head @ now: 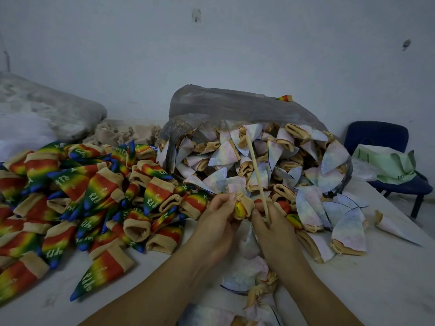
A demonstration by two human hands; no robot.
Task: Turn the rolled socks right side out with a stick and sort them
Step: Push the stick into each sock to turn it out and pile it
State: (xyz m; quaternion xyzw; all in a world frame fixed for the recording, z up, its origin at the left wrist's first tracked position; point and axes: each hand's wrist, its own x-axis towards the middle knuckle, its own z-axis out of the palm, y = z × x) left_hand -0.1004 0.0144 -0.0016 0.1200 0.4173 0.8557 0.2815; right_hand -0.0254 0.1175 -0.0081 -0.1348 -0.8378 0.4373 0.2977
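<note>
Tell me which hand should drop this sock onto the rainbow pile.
Likely left: the left hand already grips the sock, and the rainbow pile lies on its side; the right hand holds the stick.

Knit cloth socks [103,184], seemingly wooden stick [256,172], glossy plastic bag [235,107]

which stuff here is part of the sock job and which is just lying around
Job: stick in right hand, sock in left hand, rainbow sock pile, bag of pale socks.
Lying about: blue chair, green bundle, grey sack.
</note>
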